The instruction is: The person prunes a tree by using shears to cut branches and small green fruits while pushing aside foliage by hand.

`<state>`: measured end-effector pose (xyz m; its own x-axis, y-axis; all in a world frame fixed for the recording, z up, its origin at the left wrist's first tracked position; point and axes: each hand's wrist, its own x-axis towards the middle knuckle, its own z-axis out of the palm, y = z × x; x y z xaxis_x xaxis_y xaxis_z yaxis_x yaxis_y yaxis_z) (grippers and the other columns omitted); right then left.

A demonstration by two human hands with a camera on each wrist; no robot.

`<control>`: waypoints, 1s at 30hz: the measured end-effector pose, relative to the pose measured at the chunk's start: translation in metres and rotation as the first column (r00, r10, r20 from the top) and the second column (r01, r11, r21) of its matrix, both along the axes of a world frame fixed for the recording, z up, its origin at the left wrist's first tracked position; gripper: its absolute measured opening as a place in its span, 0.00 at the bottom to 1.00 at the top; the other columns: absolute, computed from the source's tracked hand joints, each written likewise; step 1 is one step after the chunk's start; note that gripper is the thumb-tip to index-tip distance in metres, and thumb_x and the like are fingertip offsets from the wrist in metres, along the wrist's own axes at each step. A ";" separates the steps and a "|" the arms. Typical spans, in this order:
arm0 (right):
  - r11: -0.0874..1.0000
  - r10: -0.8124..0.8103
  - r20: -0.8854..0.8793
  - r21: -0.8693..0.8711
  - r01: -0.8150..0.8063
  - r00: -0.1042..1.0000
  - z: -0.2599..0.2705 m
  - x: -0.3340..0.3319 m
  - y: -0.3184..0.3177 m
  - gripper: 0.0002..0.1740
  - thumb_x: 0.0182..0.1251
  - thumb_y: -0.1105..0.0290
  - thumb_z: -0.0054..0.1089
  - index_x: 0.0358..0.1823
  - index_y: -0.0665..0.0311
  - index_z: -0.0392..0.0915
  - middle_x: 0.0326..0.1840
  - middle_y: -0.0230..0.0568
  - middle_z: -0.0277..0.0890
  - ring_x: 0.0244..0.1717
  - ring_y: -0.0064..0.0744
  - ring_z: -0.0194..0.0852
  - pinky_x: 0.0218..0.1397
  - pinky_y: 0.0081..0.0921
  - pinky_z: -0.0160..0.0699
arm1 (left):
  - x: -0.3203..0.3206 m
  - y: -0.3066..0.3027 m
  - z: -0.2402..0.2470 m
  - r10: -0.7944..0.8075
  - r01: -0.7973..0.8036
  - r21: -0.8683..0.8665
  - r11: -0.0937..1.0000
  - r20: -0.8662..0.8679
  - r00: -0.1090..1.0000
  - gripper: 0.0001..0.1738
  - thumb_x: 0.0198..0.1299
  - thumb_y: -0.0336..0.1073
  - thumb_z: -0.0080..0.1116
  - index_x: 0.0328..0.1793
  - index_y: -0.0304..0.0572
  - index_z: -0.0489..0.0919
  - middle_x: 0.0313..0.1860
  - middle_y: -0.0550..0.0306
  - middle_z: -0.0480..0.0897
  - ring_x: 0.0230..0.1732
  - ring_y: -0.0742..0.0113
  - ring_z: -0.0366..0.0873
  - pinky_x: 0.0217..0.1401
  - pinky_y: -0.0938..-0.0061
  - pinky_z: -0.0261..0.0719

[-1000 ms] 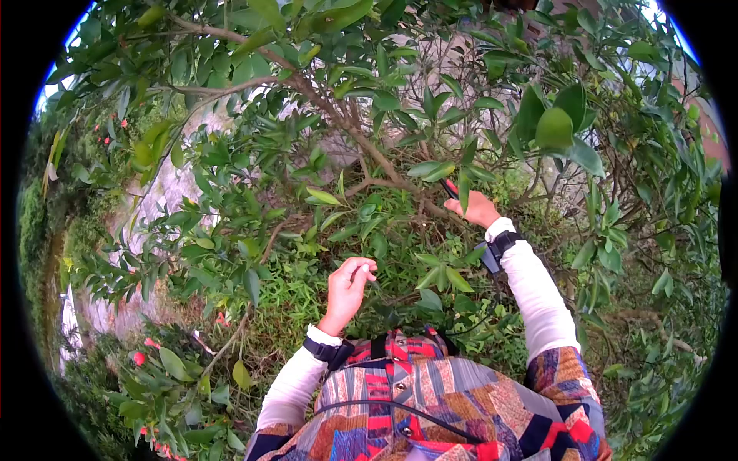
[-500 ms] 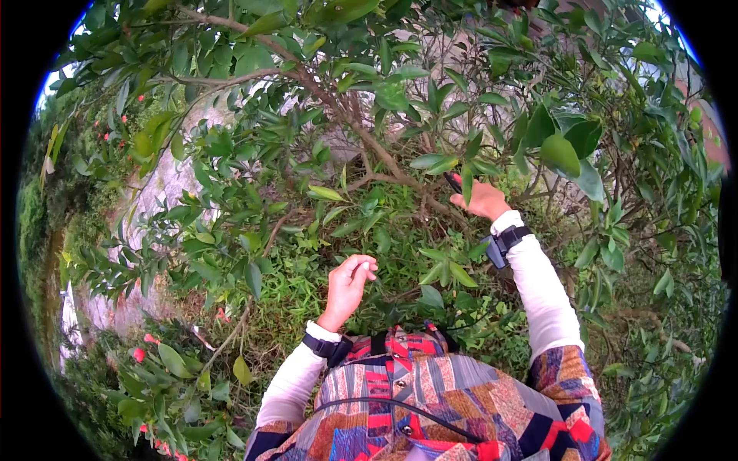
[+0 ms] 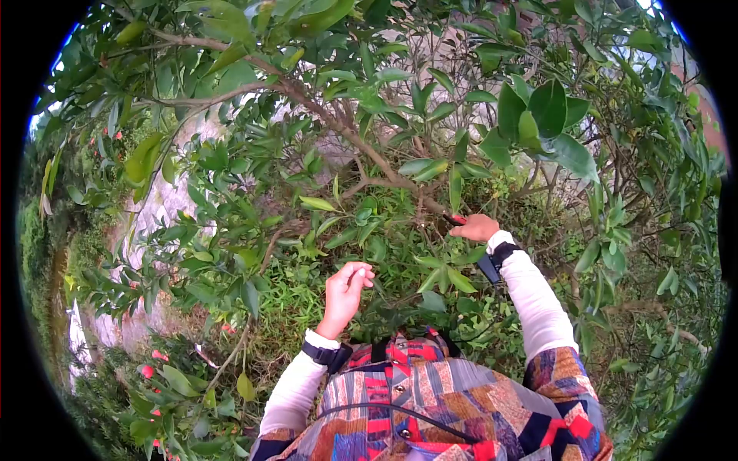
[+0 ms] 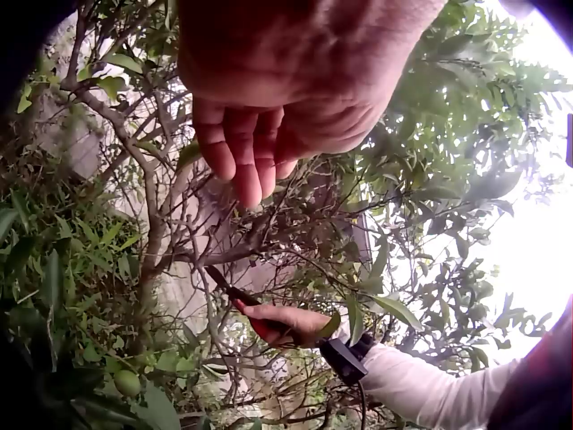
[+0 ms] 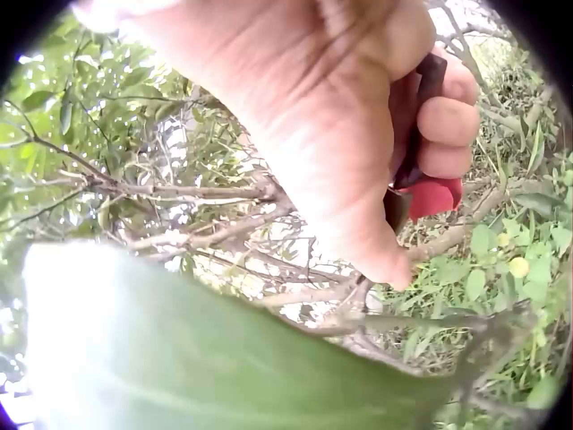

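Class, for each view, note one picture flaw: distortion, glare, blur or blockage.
Head view: fisheye, black corners, branches bowing near the rim. Left wrist view: the left hand looms soft; sky at right is blown white. Right wrist view: a blurred leaf blocks the bottom; the right hand holding the shears is soft too.

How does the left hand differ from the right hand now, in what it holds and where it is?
The right hand grips red-handled shears; the left hand holds nothing, its fingers loosely curled. The right hand reaches in among the branches; the left hand hangs lower, nearer the body. Both arms wear a white sleeve and a dark wrist strap.
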<state>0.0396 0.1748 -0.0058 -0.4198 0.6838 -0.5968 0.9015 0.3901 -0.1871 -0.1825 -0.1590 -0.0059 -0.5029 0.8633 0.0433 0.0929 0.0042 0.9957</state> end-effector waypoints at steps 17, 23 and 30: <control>0.196 -0.834 -0.183 -0.980 -0.030 0.520 -0.035 -0.025 0.002 0.29 0.66 0.31 0.61 0.42 0.50 0.74 0.28 0.32 0.79 0.23 0.23 0.74 0.25 0.21 0.71 | -0.010 -0.007 0.006 0.008 -0.007 0.013 1.000 -0.023 1.000 0.09 0.76 0.26 0.53 0.52 0.31 0.83 0.40 0.54 0.88 0.37 0.73 0.85 0.45 0.76 0.84; 0.187 -0.810 -0.239 -0.971 -0.151 0.536 -0.045 -0.025 0.010 0.30 0.68 0.31 0.56 0.42 0.53 0.74 0.32 0.37 0.79 0.30 0.29 0.76 0.33 0.26 0.74 | -0.013 -0.014 0.005 0.029 -0.030 -0.070 0.997 -0.024 0.999 0.09 0.77 0.27 0.53 0.52 0.31 0.83 0.40 0.55 0.88 0.37 0.73 0.84 0.44 0.77 0.83; 0.090 -0.837 -0.188 -0.974 -0.208 0.515 -0.055 -0.021 0.004 0.34 0.69 0.31 0.55 0.44 0.58 0.74 0.36 0.40 0.78 0.32 0.35 0.75 0.42 0.32 0.77 | -0.013 -0.007 0.001 -0.008 0.007 -0.057 0.998 -0.025 1.000 0.09 0.77 0.28 0.53 0.54 0.31 0.83 0.41 0.55 0.88 0.37 0.73 0.84 0.45 0.77 0.83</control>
<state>0.0187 0.1786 -0.0609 -0.8548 0.0906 -0.5110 0.2270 -0.8201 -0.5252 -0.1956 -0.1662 -0.0052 -0.4959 0.8683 0.0069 0.1182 0.0596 0.9912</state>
